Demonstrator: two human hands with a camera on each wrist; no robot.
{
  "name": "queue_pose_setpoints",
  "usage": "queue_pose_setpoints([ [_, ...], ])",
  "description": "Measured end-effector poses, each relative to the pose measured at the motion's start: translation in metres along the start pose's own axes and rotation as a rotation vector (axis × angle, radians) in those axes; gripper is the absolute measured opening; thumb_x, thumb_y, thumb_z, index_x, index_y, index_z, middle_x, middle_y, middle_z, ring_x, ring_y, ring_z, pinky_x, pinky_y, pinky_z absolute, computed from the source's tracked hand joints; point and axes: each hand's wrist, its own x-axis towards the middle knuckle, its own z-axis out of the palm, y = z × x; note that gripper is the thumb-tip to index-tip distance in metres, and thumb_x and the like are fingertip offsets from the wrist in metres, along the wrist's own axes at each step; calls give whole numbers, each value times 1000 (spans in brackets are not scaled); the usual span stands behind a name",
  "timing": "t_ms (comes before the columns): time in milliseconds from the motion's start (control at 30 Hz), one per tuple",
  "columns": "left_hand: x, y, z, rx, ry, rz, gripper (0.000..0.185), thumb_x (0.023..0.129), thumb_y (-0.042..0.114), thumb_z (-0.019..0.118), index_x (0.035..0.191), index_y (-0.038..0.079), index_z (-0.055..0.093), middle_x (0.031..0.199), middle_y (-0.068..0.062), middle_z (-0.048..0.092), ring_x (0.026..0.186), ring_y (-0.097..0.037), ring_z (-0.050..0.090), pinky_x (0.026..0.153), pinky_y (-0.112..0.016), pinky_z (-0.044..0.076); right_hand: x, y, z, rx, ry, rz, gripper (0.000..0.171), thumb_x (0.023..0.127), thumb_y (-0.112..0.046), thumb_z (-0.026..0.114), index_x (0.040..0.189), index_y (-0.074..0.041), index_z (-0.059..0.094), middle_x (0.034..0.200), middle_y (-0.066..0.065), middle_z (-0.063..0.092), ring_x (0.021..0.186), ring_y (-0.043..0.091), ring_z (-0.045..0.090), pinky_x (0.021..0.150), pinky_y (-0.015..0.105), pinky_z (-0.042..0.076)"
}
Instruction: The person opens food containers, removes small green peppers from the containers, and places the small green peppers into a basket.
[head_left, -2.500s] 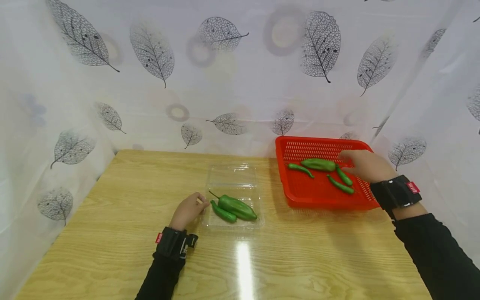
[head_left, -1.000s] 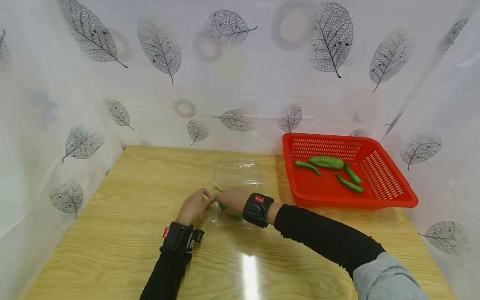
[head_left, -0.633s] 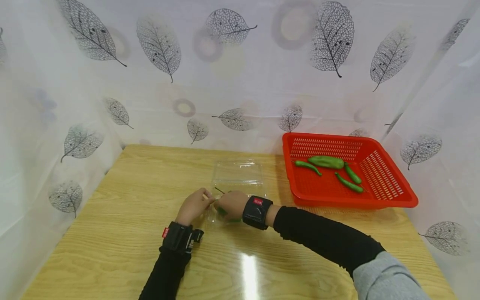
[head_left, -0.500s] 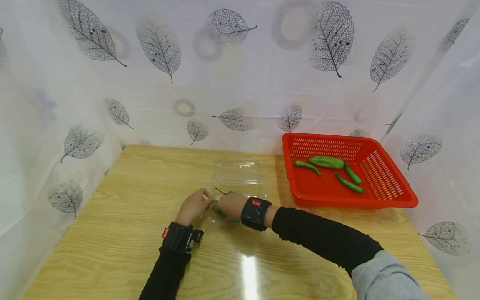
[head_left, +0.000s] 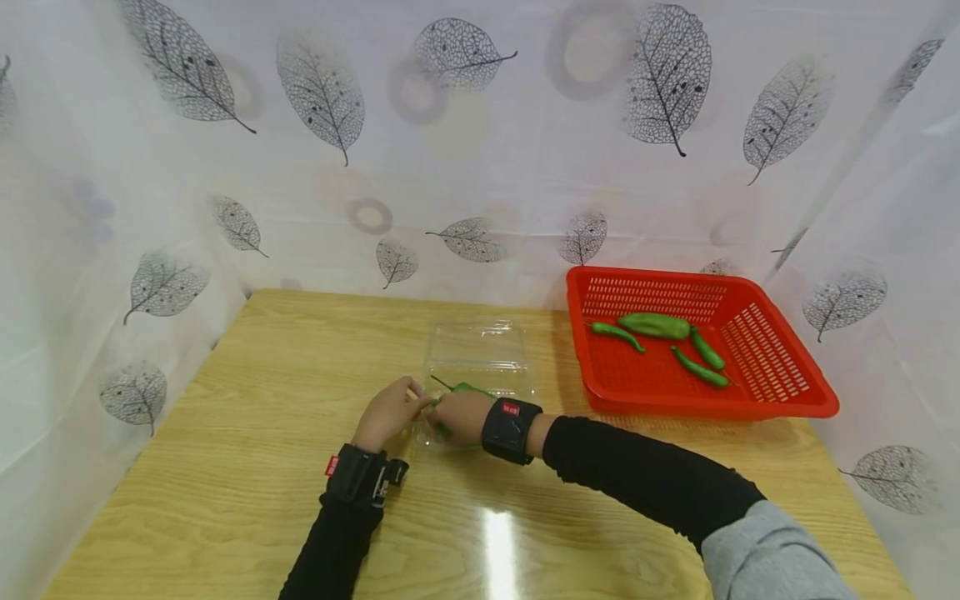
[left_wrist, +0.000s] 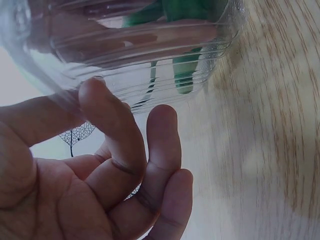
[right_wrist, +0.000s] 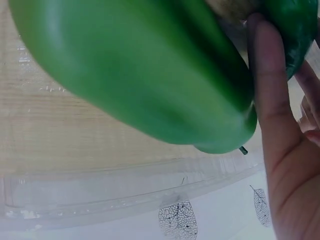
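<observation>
A clear plastic box (head_left: 480, 343) lies on the table with its lid hinged back. My left hand (head_left: 386, 414) pinches the box's left rim between thumb and finger; in the left wrist view the other fingers curl below the ribbed wall (left_wrist: 125, 75). Inside the box is a large green pepper (right_wrist: 140, 65), its thin stem pointing left in the head view. My right hand (head_left: 463, 417) is down in the box, fingers round a darker green chili pepper (right_wrist: 297, 30) beside the large one. That hand hides most of the box's contents from the head camera.
A red plastic basket (head_left: 600, 379) stands at the back right, holding a larger green pepper (head_left: 652, 325) and several slim green chilies (head_left: 699, 367). Behind the wooden table (head_left: 315, 350) hangs a white curtain (head_left: 480, 167) with a leaf print.
My right hand has travelled left from the red basket into the clear box. Lately it has shifted slightly, uncovering more of the large pepper. My left hand stays at the box's rim.
</observation>
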Motion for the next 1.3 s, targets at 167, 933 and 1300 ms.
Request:
queue_pose_setpoints([
  [167, 0, 1, 1, 7, -4, 14, 21, 94, 24, 56, 99, 4, 56, 76, -8, 62, 63, -16, 50, 54, -26, 33, -2, 2, -4, 84, -40, 9, 25, 77, -14, 74, 101, -17, 70, 92, 2, 66, 73, 8, 56, 63, 20, 45],
  [933, 2, 0, 3, 5, 5, -10, 20, 93, 24, 56, 98, 5, 56, 75, -6, 61, 64, -16, 49, 55, -27, 34, -94, 8, -65, 132, 146, 16, 24, 79, -15, 73, 103, -16, 68, 89, 3, 59, 72, 12, 54, 60, 20, 43],
  [1300, 1, 0, 3, 19, 13, 5, 21, 94, 24, 55, 98, 4, 56, 77, -7, 63, 66, -16, 52, 57, -27, 34, -180, 36, -81, 89, 297, 111, 32, 78, -12, 75, 109, -11, 66, 99, 5, 60, 73, 9, 58, 65, 22, 48],
])
